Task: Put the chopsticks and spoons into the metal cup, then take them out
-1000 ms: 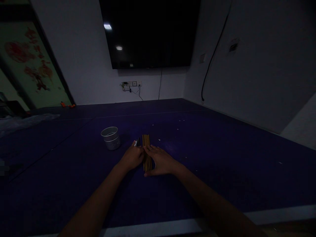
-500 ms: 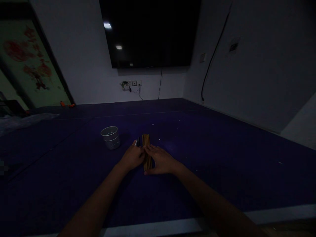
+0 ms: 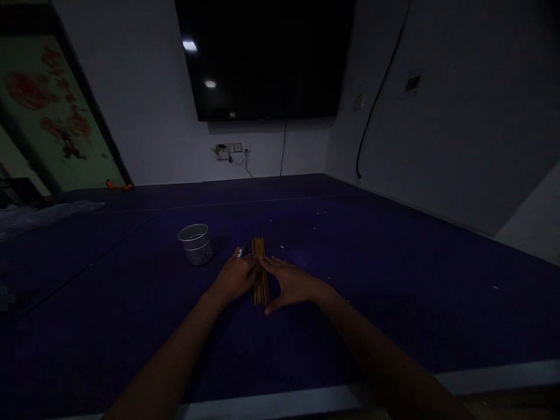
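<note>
A row of yellow-brown pencils [image 3: 261, 290] lies side by side on the purple surface, pointing away from me. My left hand [image 3: 236, 274] is curled at their left side, its fingers touching the row. From beyond its knuckles a dark, thin bundle with a white part [image 3: 243, 251] sticks out; most of it is hidden under the hand. On the right, my right hand [image 3: 291, 283] is open, with fingertips on the pencils' middle and the thumb spread apart near their close end. A grey metal cup [image 3: 195, 245] stands upright to the left of both hands.
The purple surface [image 3: 385, 280] has a pale front edge [image 3: 280, 402] and small white scraps [image 3: 282, 247]. Clear plastic wrap [image 3: 48, 213] lies at far left. A large dark television [image 3: 271, 58] hangs on the back wall above sockets [image 3: 234, 148].
My right thumb has come off the pencils' close end and spread to the right. The right fingers have shifted slightly. My left hand and the cup stay nearly where they were.
</note>
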`<action>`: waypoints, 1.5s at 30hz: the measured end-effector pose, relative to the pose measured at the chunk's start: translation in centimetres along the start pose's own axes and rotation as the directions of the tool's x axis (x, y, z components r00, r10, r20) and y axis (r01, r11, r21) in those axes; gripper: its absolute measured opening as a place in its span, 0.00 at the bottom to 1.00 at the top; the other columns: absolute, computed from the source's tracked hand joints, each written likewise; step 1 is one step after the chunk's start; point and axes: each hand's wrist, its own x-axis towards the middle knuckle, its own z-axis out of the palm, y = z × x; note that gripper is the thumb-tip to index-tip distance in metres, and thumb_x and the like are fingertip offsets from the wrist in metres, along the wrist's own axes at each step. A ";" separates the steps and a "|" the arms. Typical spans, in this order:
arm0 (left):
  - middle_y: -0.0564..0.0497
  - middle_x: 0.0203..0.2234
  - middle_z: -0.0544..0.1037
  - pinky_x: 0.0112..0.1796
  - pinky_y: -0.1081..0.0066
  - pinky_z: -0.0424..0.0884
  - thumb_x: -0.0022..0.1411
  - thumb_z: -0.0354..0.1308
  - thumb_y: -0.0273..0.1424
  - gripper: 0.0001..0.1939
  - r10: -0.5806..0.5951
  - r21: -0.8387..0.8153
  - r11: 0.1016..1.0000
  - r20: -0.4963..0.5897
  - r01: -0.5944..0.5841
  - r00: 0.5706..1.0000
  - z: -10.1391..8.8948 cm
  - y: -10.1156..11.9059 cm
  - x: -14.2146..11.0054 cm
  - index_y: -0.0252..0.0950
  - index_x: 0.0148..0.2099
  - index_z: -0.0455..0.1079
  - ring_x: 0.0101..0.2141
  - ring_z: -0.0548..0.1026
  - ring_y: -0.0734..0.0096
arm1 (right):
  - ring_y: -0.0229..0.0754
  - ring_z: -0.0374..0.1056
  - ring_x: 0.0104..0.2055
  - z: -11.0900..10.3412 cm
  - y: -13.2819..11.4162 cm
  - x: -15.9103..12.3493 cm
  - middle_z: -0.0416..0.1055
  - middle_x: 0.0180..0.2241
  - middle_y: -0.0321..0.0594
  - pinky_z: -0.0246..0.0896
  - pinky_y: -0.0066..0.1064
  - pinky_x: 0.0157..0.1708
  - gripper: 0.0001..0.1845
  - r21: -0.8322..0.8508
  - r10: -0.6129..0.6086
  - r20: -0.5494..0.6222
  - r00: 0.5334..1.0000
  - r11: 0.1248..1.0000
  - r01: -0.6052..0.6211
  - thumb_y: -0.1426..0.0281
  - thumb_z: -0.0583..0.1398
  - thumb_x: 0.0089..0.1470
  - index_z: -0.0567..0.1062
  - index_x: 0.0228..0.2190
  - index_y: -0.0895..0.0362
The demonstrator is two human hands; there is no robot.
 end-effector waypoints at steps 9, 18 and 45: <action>0.46 0.49 0.73 0.60 0.47 0.42 0.62 0.48 0.27 0.16 0.043 -0.048 0.998 0.063 -0.040 0.997 0.5 -0.2 -0.2 0.41 0.51 0.67 0.51 0.70 0.62 | 0.59 0.42 0.65 -0.1 -0.2 0.1 0.45 0.64 0.58 0.41 0.48 0.61 0.67 -0.018 -0.025 -0.018 1.000 1.000 0.025 0.45 0.67 0.30 0.48 0.63 0.64; 0.46 0.52 0.72 0.60 0.48 0.41 0.61 0.48 0.28 0.18 0.046 -0.053 0.998 0.069 -0.043 0.997 0.6 -0.4 -0.3 0.41 0.53 0.66 0.52 0.69 0.63 | 0.57 0.46 0.64 0.2 0.5 0.2 0.49 0.63 0.55 0.43 0.47 0.61 0.62 0.013 -0.064 -0.080 0.995 0.998 0.065 0.47 0.67 0.32 0.50 0.62 0.60; 0.47 0.49 0.73 0.60 0.51 0.45 0.64 0.47 0.32 0.16 0.095 -0.060 0.994 0.058 -0.092 0.994 1.2 -0.9 -0.3 0.40 0.53 0.65 0.50 0.71 0.62 | 0.55 0.56 0.60 -0.4 0.4 0.2 0.60 0.58 0.54 0.50 0.44 0.58 0.56 0.094 -0.119 -0.066 0.991 0.988 0.125 0.54 0.71 0.30 0.59 0.58 0.62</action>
